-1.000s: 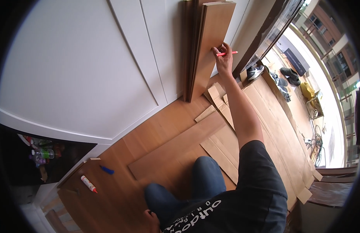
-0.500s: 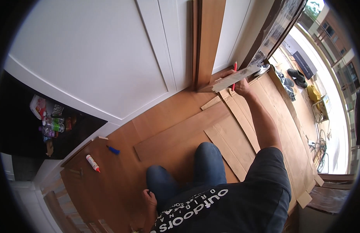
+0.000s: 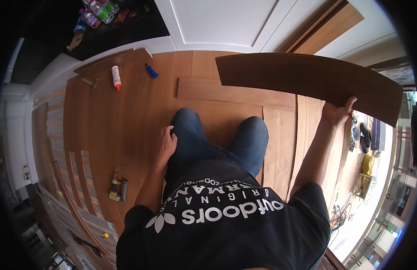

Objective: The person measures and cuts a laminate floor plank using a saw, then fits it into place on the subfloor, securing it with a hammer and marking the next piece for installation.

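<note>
My right hand (image 3: pixel 337 114) grips the lower edge of a dark brown floorboard (image 3: pixel 303 78), its thumb on the broad face. Raised off the floor, the board is tilted toward me at the upper right. A sliver of red shows beside that hand; most of the red object is hidden. My left hand (image 3: pixel 168 141) rests by my left knee, holding nothing, its fingers loosely apart. Another floorboard (image 3: pixel 235 93) lies on the wooden floor ahead of my knees, partly under the raised one.
A white glue bottle (image 3: pixel 116 77) with a red tip, a blue-handled tool (image 3: pixel 151 70) and a hammer (image 3: pixel 90 83) lie ahead left. A yellowish nail gun (image 3: pixel 117 186) is on my left, near wooden battens (image 3: pixel 78 180). Cardboard (image 3: pixel 280 148) covers floor at right. More boards (image 3: pixel 328 29) lean against white panels.
The view has turned left. My right hand has lifted the floorboard from the leaning boards and swung its broad face into sight. My left hand has come forward along my leg.
</note>
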`<action>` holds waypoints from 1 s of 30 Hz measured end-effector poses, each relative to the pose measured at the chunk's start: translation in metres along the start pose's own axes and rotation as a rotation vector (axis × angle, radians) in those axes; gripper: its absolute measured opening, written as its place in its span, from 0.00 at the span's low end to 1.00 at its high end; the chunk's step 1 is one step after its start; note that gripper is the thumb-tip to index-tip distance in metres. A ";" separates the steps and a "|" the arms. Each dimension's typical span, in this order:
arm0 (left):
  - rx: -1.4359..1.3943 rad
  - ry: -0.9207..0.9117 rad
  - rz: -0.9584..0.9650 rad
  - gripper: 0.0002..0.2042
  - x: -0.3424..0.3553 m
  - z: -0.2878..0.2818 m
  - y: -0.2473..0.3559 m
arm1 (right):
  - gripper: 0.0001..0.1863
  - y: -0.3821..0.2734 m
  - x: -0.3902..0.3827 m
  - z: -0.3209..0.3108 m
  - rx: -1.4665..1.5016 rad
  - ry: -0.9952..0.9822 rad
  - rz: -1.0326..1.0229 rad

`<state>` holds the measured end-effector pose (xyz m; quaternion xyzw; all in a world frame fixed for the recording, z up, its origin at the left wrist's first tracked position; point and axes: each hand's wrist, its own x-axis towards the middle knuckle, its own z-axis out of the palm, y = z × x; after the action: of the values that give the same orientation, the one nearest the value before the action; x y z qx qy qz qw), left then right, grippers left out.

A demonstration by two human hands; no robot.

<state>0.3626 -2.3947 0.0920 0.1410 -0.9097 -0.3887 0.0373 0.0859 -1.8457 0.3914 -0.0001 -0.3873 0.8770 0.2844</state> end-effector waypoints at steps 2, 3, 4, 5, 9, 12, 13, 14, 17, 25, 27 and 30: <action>-0.229 0.001 -0.112 0.26 0.015 0.001 0.026 | 0.29 0.033 -0.022 -0.026 -0.004 0.101 0.124; -0.577 0.053 -0.203 0.31 0.022 -0.001 0.010 | 0.29 0.065 -0.042 -0.027 0.026 0.229 0.224; -0.783 0.047 -0.325 0.33 0.033 0.004 0.036 | 0.29 0.079 -0.058 -0.034 0.001 0.305 0.276; -0.992 0.039 -0.440 0.36 0.044 0.001 0.071 | 0.30 0.090 -0.075 -0.044 -0.025 0.381 0.323; -1.653 0.167 -0.464 0.40 0.057 -0.039 0.082 | 0.31 0.155 -0.119 -0.100 0.054 0.305 0.519; -1.678 0.232 -0.445 0.37 0.017 -0.058 0.033 | 0.29 0.188 -0.161 -0.100 0.013 0.273 0.572; -1.613 0.219 -0.410 0.35 0.015 -0.073 0.020 | 0.29 0.203 -0.166 -0.099 0.005 0.260 0.557; -1.584 0.254 -0.435 0.34 0.009 -0.090 0.023 | 0.30 0.204 -0.175 -0.100 0.113 0.316 0.688; -1.596 0.283 -0.469 0.31 -0.014 -0.086 0.016 | 0.31 0.211 -0.179 -0.118 0.137 0.290 0.743; -1.621 0.389 -0.479 0.30 -0.069 -0.093 -0.015 | 0.27 0.238 -0.189 -0.116 0.053 0.215 0.854; -1.622 0.382 -0.487 0.29 -0.067 -0.095 -0.019 | 0.27 0.235 -0.188 -0.119 0.093 0.196 0.913; -1.640 0.346 -0.471 0.29 -0.059 -0.100 -0.017 | 0.27 0.223 -0.208 -0.106 0.051 0.311 0.896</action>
<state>0.4404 -2.4587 0.1519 0.3113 -0.2716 -0.8920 0.1837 0.1717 -1.9978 0.1199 -0.2913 -0.2802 0.9122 -0.0672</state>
